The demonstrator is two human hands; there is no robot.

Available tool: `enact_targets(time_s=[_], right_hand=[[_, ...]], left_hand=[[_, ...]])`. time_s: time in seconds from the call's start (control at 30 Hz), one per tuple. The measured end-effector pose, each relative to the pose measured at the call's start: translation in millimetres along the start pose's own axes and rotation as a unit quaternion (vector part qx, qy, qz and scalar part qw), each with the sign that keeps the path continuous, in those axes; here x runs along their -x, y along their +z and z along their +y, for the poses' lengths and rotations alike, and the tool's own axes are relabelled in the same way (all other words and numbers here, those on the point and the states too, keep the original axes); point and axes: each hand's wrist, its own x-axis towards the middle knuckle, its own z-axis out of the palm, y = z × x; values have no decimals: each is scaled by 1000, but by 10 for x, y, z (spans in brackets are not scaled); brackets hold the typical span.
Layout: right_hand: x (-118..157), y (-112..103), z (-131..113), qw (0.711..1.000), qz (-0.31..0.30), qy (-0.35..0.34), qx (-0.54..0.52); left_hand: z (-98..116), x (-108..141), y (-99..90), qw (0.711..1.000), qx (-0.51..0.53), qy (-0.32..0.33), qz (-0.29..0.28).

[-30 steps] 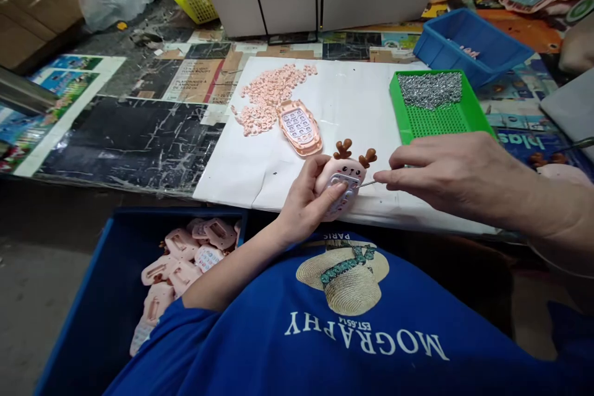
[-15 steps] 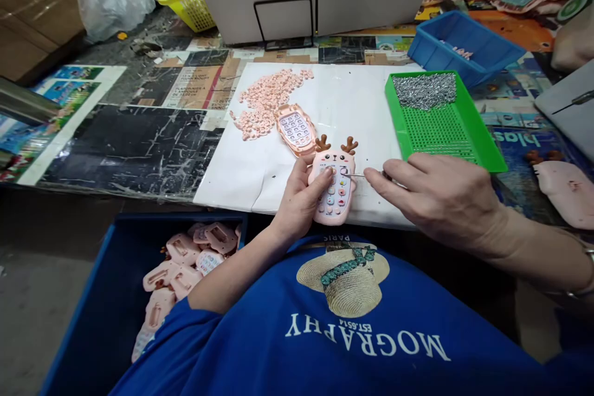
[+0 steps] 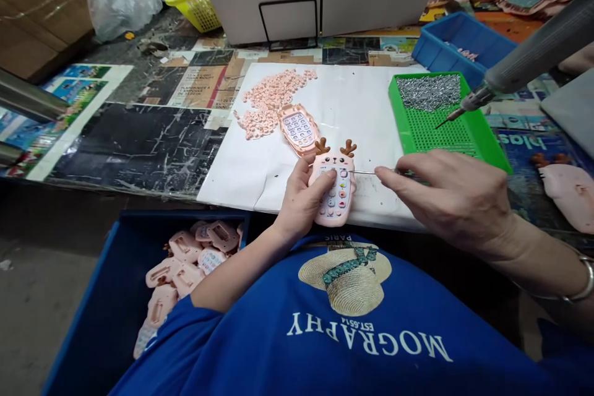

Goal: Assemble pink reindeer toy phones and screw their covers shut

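My left hand (image 3: 304,198) is closed around a pink toy phone (image 3: 335,210) with brown antlers, its thumb lying on the button face. A thin pointed metal tool (image 3: 364,172) sticks out from the fingers of my right hand (image 3: 457,198); its handle is mostly hidden. The tool's tip is at the phone's right edge beside the upper right button; whether it touches cannot be made out. Just behind the phone lies an open pink shell (image 3: 301,130) with a button panel, and a heap of small pink parts (image 3: 273,96) spreads over the white sheet (image 3: 357,93).
An electric screwdriver (image 3: 515,71) hangs over the green tray (image 3: 501,158) of screws (image 3: 429,90). Behind stand a blue bin (image 3: 436,46) and yellow basket (image 3: 204,15). Pink toy phones (image 3: 185,247) fill part of the blue crate (image 3: 88,322) at lower left. Another toy (image 3: 573,192) lies far right.
The electric screwdriver has swung into view over the green tray. My right hand and the metal tool have shifted slightly right. My left hand still holds the phone in the same place.
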Motion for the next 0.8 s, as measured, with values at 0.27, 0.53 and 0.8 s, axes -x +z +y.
enact_targets(time_s=[0.27, 0.53, 0.8], right_hand=[[7, 109, -39, 997, 51, -54, 24], [-44, 83, -215, 991, 37, -79, 104], [-198, -6, 100, 986, -46, -159, 11]], left_hand=[[25, 9, 36, 999, 27, -12, -14], [-9, -6, 20, 999, 23, -36, -9], [-55, -12, -66, 991, -108, 28, -71]])
